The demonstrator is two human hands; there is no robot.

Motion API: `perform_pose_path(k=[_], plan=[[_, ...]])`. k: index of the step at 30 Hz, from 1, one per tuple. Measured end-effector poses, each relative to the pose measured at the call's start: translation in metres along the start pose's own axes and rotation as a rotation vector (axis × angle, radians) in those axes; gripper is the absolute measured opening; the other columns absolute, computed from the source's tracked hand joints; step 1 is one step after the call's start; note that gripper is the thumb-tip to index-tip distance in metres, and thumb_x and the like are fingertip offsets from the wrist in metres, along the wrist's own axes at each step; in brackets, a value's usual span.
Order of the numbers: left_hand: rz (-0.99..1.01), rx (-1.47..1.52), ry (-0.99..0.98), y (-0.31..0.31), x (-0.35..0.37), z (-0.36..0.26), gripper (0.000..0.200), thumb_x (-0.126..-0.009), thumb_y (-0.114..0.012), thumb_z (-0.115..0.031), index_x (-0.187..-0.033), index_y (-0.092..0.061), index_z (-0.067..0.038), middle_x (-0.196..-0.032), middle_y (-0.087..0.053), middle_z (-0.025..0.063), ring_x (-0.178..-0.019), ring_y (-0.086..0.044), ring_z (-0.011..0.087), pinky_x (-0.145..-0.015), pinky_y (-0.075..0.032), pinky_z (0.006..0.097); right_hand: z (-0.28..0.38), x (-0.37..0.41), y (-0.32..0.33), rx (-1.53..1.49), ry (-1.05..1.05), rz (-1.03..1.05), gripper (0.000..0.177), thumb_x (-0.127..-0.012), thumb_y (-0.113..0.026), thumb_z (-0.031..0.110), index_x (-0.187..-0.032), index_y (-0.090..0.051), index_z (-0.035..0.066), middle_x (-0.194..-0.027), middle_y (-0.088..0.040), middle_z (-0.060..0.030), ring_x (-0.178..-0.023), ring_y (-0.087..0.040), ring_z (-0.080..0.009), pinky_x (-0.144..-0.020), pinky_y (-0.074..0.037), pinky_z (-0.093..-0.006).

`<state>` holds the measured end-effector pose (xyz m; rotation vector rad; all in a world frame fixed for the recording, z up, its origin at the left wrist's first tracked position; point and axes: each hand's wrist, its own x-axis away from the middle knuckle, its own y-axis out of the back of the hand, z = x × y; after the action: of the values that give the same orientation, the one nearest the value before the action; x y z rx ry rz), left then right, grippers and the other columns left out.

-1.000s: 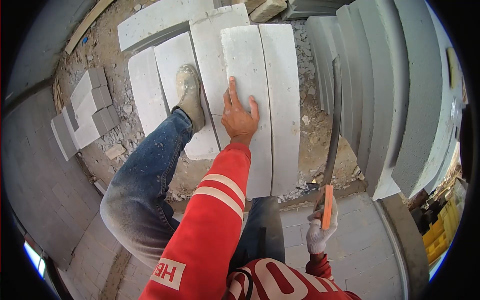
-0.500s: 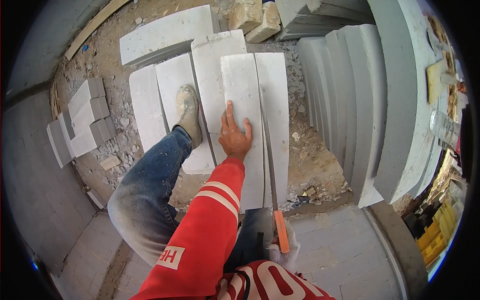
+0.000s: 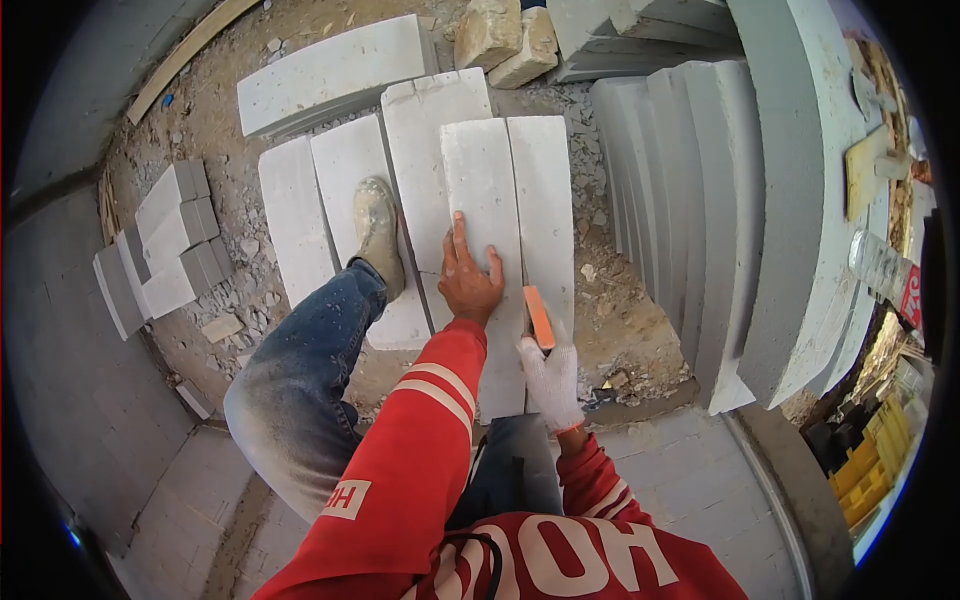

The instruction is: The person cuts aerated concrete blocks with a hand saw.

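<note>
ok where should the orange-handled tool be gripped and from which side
Probably by its orange handle, from the near side, where the gloved right hand already is: the handle is long and narrow, its near end pointing toward that hand.

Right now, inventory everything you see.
Handle: 1, orange, centre
Main blocks: about 5, white, centre
Back block: 1+, white, top left
Small blocks: several, pale, left
Standing blocks: several, grey, right
Rough blocks: 2, tan, top
Wood strip: 1, brown, top left
Rubble: scattered, grey, ground
Unclear items: several, yellow, lower right
Boot: 1, beige, on block
Jeans: 1, blue, bottom
Shirt: 1, red, bottom
Left hand: 1, bare, on block
Right hand: 1, white-gloved, on handle
</note>
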<state>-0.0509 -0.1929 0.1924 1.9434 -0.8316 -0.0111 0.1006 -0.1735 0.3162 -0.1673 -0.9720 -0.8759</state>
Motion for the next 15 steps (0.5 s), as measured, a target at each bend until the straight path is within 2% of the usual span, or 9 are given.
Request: perform_pose_path(k=[3,4,5,7,11,13,14,15], plan=[[-0.066,0.022,-0.077,-0.004,0.002,0.006,0.08,-0.094,-0.063,-0.024,-0.165,-0.028,-0.014,-0.143,-0.054,0.0266,-0.119,-0.064,0.0477,-0.094,-0.057,0.0537,-0.071,0.129,0.006,0.032,0.151,-0.096,0.06,-0.09,-0.073,0.012,-0.144,-0.054,-0.004,-0.088,-0.068,-0.0178,-0.074,-0.067,-0.0223,-0.069,-0.054,-0.0371],[-0.059,0.017,-0.064,-0.005,0.002,0.007,0.08,-0.094,-0.063,-0.024,-0.165,-0.028,-0.014,-0.143,-0.054,0.0266,-0.119,-0.064,0.0477,-0.094,-0.057,0.0537,-0.061,0.148,0.009,0.054,0.239,-0.146,0.06,-0.089,-0.072,0.009,-0.145,-0.055,-0.003,-0.089,-0.068,-0.0175,-0.073,-0.066,-0.0234,-0.069,-0.054,-0.0378],[-0.088,0.012,-0.089,-0.008,0.0,0.007,0.08,-0.094,-0.063,-0.023,-0.165,-0.028,-0.013,-0.141,-0.055,0.0269,-0.117,-0.065,0.0479,-0.093,-0.057,0.0533,-0.059,0.144,0.014,0.057,0.232,-0.137,0.06,-0.089,-0.072,0.009,-0.145,-0.055,-0.003,-0.089,-0.068,-0.0175,-0.073,-0.066,-0.0234,-0.069,-0.054,-0.0378],[-0.093,-0.003,-0.126,-0.006,0.003,0.007,0.08,-0.094,-0.063,-0.022,-0.165,-0.028,-0.012,-0.139,-0.055,0.0272,-0.115,-0.065,0.048,-0.092,-0.057,0.053,-0.037,0.123,0.019,0.078,-0.004,-0.017,0.059,-0.088,-0.071,0.007,-0.145,-0.056,-0.001,-0.093,-0.069,-0.018,-0.075,-0.066,-0.0277,-0.074,-0.054,-0.0394],[-0.06,-0.013,-0.091,-0.005,-0.013,0.001,0.078,-0.095,-0.062,-0.023,-0.165,-0.028,-0.011,-0.137,-0.056,0.0261,-0.111,-0.067,0.0472,-0.091,-0.058,0.0522,-0.051,0.068,0.001,0.036,-0.024,-0.013,0.063,-0.087,-0.072,0.007,-0.147,-0.053,-0.001,-0.092,-0.07,-0.0182,-0.075,-0.067,-0.0321,-0.076,-0.054,-0.0419],[-0.019,-0.05,-0.054,-0.001,0.021,0.007,0.078,-0.096,-0.061,-0.024,-0.165,-0.028,-0.011,-0.137,-0.056,0.0259,-0.111,-0.067,0.0469,-0.09,-0.058,0.0519,-0.06,0.089,0.018,0.164,-0.173,0.186,0.066,-0.085,-0.073,0.006,-0.148,-0.052,-0.003,-0.103,-0.072,-0.0201,-0.084,-0.071,-0.0334,-0.081,-0.056,-0.0413],[-0.062,-0.02,-0.093,-0.004,0.015,0.009,0.078,-0.096,-0.06,-0.025,-0.165,-0.028,-0.011,-0.136,-0.056,0.0255,-0.11,-0.067,0.0464,-0.089,-0.058,0.0518,-0.068,0.103,0.016,0.144,-0.154,0.161,0.066,-0.085,-0.073,0.006,-0.148,-0.052,-0.003,-0.103,-0.072,-0.0201,-0.084,-0.071,-0.0334,-0.081,-0.056,-0.0413],[-0.114,0.012,-0.137,-0.011,-0.001,0.01,0.077,-0.096,-0.06,-0.026,-0.165,-0.027,-0.011,-0.135,-0.057,0.0251,-0.108,-0.067,0.0459,-0.088,-0.058,0.0517,-0.082,0.132,0.009,0.142,0.051,0.011,0.067,-0.085,-0.074,0.005,-0.148,-0.052,-0.003,-0.111,-0.072,-0.0205,-0.09,-0.073,-0.0338,-0.084,-0.057,-0.04]])
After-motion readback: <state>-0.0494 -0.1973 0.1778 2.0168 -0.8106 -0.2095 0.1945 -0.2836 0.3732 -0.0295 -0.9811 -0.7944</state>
